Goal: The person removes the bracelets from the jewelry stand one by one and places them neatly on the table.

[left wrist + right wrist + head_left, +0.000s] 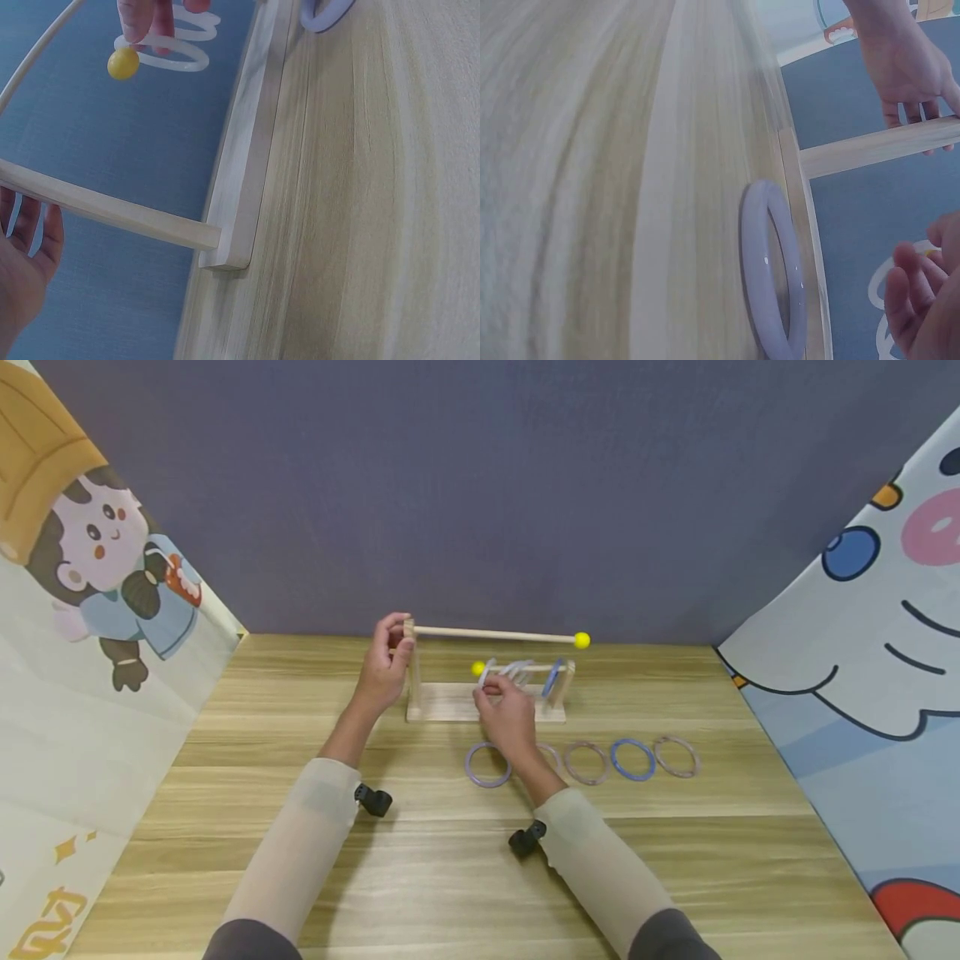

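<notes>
A small wooden rack (442, 703) holds two level rods, each tipped with a yellow ball. My left hand (384, 670) grips the top of its left post, where the upper rod (495, 634) begins. At the free end of the lower rod, just beside its yellow ball (478, 668), my right hand (512, 717) pinches a whitish bangle (180, 66) that hangs around the rod. Further along that rod hang other whitish bangles (517, 672), and a blue bangle (552, 680) sits closest to the right post. The upper rod carries no bangles.
In front of the rack several bangles lie in a row on the wooden table (420, 877): a lavender bangle (757, 262), a pale one partly behind my right wrist, a pinkish bangle (567, 764), a blue bangle (633, 777) and another pinkish bangle (697, 762). A dark wall panel (480, 510) stands behind.
</notes>
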`<action>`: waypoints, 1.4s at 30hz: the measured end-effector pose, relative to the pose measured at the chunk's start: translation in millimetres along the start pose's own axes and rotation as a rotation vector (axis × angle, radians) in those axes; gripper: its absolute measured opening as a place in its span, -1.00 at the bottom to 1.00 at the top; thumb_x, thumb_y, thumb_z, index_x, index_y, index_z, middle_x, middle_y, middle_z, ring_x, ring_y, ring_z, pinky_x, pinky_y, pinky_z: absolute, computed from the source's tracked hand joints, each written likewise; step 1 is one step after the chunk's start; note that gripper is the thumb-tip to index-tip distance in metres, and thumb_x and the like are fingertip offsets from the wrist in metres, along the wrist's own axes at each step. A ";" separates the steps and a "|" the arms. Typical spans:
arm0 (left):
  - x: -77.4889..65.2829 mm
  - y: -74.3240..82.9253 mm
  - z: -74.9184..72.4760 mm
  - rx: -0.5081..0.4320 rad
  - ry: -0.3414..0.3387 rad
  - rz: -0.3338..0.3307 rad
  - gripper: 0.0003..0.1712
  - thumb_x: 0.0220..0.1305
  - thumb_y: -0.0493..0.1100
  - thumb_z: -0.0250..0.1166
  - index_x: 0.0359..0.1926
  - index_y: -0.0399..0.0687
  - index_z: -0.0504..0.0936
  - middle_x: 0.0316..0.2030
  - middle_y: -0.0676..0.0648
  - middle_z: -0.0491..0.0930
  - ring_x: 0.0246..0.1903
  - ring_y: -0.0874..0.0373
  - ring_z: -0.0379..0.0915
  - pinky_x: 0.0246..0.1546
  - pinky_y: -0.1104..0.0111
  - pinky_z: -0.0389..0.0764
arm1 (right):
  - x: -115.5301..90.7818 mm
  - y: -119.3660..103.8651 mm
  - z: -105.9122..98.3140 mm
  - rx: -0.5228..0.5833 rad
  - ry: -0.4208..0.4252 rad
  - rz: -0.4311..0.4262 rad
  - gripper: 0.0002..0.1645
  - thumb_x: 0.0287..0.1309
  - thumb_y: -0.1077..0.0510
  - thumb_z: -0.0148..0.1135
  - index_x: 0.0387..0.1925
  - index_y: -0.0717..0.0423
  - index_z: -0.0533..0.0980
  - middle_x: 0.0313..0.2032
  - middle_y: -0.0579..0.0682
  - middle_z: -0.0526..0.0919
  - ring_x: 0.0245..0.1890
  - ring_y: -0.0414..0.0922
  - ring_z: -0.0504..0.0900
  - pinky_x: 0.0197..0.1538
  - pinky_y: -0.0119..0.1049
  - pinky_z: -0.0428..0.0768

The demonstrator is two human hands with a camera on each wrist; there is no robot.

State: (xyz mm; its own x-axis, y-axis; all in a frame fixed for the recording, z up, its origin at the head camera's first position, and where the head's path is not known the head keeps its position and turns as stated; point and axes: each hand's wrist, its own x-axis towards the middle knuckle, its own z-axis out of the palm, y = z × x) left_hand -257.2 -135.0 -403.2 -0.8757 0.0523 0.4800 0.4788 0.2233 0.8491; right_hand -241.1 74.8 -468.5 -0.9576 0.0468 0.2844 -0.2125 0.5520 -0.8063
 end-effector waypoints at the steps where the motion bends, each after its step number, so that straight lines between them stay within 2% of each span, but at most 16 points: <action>1: -0.1 0.1 -0.1 -0.002 0.000 -0.003 -0.57 0.56 -0.31 0.02 0.33 -0.43 0.26 -0.06 -0.47 0.47 -0.27 0.32 0.32 -0.30 0.52 0.45 | 0.2 -0.3 0.5 -0.007 0.008 0.005 -0.69 0.27 0.07 0.32 -0.02 0.13 0.66 -0.17 0.04 0.81 -0.65 -0.27 0.54 -0.60 -0.48 0.43; 4: 0.1 0.3 -0.3 -0.002 -0.001 -0.008 -0.57 0.56 -0.31 0.02 0.33 -0.43 0.26 -0.06 -0.47 0.48 -0.27 0.32 0.33 -0.30 0.53 0.45 | 0.3 -0.8 1.4 -0.017 0.032 0.003 -0.69 0.27 0.09 0.33 -0.01 0.13 0.66 -0.20 0.03 0.81 -0.64 -0.26 0.53 -0.60 -0.48 0.44; 8: 0.3 0.1 -0.6 -0.009 0.002 0.002 -0.57 0.56 -0.32 0.02 0.32 -0.45 0.26 -0.07 -0.49 0.47 -0.28 0.32 0.32 -0.31 0.53 0.44 | 1.2 0.7 2.9 -0.016 0.065 -0.023 -0.73 0.25 0.14 0.35 -0.04 0.13 0.66 -0.24 0.02 0.81 -0.59 -0.21 0.62 -0.55 -0.47 0.52; 14: 0.5 -0.6 -0.7 -0.012 0.005 0.017 -0.57 0.55 -0.33 0.02 0.32 -0.47 0.26 -0.10 -0.38 0.49 -0.29 0.33 0.33 -0.32 0.53 0.44 | 2.5 0.4 2.2 0.016 0.094 -0.043 -0.76 0.22 0.16 0.35 -0.08 0.11 0.67 -0.27 0.00 0.81 -0.55 -0.18 0.63 -0.45 -0.44 0.53; 22: 0.3 -0.7 -1.2 -0.014 0.000 0.013 -0.57 0.56 -0.33 0.02 0.32 -0.46 0.26 -0.07 -0.51 0.46 -0.28 0.30 0.33 -0.31 0.53 0.44 | 3.1 -2.4 0.8 0.066 0.075 -0.037 -0.77 0.23 0.18 0.33 -0.08 0.10 0.67 -0.25 0.01 0.80 -0.58 -0.29 0.56 -0.49 -0.50 0.50; 29: 0.0 -1.5 -1.7 -0.012 -0.005 0.013 -0.57 0.56 -0.32 0.02 0.32 -0.46 0.26 -0.09 -0.44 0.47 -0.28 0.29 0.34 -0.31 0.54 0.45 | 2.2 -5.5 3.1 0.100 0.034 -0.056 -0.75 0.23 0.21 0.34 -0.05 0.14 0.67 -0.23 0.05 0.80 -0.53 -0.18 0.61 -0.45 -0.50 0.53; 36: -0.9 -3.0 -2.0 -0.008 -0.004 0.011 -0.57 0.56 -0.31 0.02 0.32 -0.45 0.26 -0.07 -0.49 0.47 -0.29 0.34 0.32 -0.33 0.53 0.43 | 1.8 -5.3 4.3 0.105 0.002 -0.075 -0.74 0.24 0.21 0.35 -0.03 0.13 0.67 -0.22 0.06 0.80 -0.53 -0.22 0.59 -0.44 -0.52 0.53; 42: 0.2 -3.5 -1.2 -0.009 0.000 0.022 -0.57 0.56 -0.31 0.03 0.32 -0.45 0.27 -0.08 -0.44 0.49 -0.28 0.33 0.34 -0.32 0.52 0.46 | -1.5 -2.9 0.5 0.110 -0.040 -0.125 -0.73 0.22 0.22 0.37 -0.04 0.17 0.67 -0.25 0.10 0.79 -0.57 -0.24 0.52 -0.50 -0.51 0.47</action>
State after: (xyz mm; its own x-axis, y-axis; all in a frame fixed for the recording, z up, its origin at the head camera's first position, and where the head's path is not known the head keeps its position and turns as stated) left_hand -259.0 -137.0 -405.8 -0.8651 0.0568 0.4983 0.4981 0.2134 0.8404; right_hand -239.1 72.7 -466.8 -0.9289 -0.0510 0.3667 -0.3482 0.4570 -0.8185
